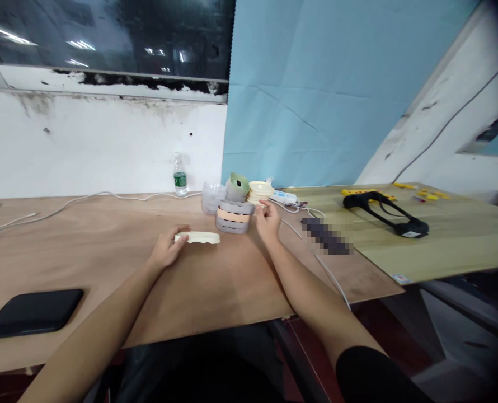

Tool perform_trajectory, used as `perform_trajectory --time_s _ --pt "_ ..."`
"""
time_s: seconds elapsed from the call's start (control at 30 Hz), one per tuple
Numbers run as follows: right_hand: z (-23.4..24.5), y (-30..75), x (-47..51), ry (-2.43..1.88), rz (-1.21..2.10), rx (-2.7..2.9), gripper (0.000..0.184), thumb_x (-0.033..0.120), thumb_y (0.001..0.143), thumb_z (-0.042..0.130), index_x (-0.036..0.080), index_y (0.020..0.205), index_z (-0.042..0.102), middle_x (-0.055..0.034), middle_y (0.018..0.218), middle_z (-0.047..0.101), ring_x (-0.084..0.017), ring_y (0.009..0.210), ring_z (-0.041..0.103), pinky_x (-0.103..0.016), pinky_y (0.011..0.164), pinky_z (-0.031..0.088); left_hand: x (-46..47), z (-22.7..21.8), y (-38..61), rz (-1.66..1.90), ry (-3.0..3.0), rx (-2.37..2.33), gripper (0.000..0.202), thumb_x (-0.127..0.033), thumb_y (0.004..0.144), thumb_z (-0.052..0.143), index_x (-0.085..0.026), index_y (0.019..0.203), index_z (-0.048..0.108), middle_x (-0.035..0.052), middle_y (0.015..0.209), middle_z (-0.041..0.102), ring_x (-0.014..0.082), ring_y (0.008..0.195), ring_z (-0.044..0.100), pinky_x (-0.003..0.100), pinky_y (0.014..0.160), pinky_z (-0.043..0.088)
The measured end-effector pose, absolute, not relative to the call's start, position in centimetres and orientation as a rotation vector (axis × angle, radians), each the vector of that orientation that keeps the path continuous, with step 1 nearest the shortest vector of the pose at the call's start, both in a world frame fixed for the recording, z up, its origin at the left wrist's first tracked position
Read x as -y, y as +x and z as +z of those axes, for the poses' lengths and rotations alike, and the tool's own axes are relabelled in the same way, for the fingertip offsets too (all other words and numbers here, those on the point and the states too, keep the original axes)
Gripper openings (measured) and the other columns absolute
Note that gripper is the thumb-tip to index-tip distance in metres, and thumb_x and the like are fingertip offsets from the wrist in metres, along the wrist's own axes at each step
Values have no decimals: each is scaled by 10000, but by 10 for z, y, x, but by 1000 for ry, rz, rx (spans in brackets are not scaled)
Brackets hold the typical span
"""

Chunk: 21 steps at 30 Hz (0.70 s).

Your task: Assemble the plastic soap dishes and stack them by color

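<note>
My left hand [168, 247] is closed on one end of a cream plastic tray-like piece [205, 238] with a wavy lower edge, held above the tabletop. My right hand [268, 223] is closed beside the stack of grey and orange wavy-edged plastic rings [234, 218]. Its thumb and fingers come together near a small cream patch, and what they hold is hard to make out. Just behind that hand lies a pile of cream oval pieces [259, 190]. Green and grey curved pieces [237, 186] stand behind the ring stack, next to a clear plastic bag or container [212, 197].
A water bottle [180, 176] with a green label stands by the wall. A black phone-like slab [33, 313] lies front left. White cables [81, 198] cross the table. To the right are a power strip [285, 197], a blurred-out dark item [327, 236] and a black headset-like frame [385, 212].
</note>
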State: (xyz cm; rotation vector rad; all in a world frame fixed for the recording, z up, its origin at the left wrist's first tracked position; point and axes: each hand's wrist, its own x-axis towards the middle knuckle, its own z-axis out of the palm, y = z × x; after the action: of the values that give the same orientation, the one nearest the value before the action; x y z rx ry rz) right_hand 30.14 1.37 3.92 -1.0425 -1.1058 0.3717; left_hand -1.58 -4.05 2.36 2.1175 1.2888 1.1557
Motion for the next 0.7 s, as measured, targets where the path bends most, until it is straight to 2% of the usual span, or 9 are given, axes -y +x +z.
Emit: perform_trajectory --time_s 0.1,0.2,0.3,0.37,0.47,0.57,0.7 --pt "41 281 8 -1047 306 1462 270 380 788 612 258 1028 642 37 619 543 -125 594 511 -248 645 482 38 19 -12 1263 1851 -1227 598 -594 895 295 -142 1164 579 131 1103 671 236 910 659 349 730 534" --pt "39 256 25 -931 242 1832 284 359 811 597 259 1072 645 7 704 631 -137 603 554 -267 647 477 34 13 -13 1310 1742 -1183 714 -672 870 244 -105 1145 581 150 957 701 230 767 674 338 628 538" --pt "35 241 33 -807 167 2044 220 313 858 530 260 1014 675 -15 771 685 -146 650 600 -266 654 476 31 8 -16 1332 1693 -1151 776 -734 837 256 -94 1141 573 129 797 707 215 628 661 326 554 532" --pt "32 238 34 -752 119 2088 234 288 875 494 259 1015 678 -22 794 697 -151 680 617 -267 670 482 31 7 -17 1338 1649 -1164 762 -751 823 285 -108 1088 597 100 718 695 202 565 647 305 504 522" --pt "30 239 36 -723 67 2095 341 266 876 481 255 1195 601 -24 830 701 -149 664 618 -268 664 493 33 12 -13 1331 1549 -1236 667 -714 824 383 -113 965 636 66 640 669 178 500 618 277 444 507" --pt "32 238 38 -709 10 2130 435 228 891 449 275 1320 497 -27 934 702 -147 740 638 -263 700 501 36 19 -8 1339 1441 -1277 601 -664 827 455 -103 936 641 51 629 658 155 467 591 258 396 493" --pt "34 235 37 -635 -47 2299 302 273 909 479 295 1181 609 -35 1022 684 -149 857 648 -242 722 498 38 24 -7 1365 1407 -1310 578 -649 829 469 -104 942 627 11 537 604 114 373 511 214 325 408"
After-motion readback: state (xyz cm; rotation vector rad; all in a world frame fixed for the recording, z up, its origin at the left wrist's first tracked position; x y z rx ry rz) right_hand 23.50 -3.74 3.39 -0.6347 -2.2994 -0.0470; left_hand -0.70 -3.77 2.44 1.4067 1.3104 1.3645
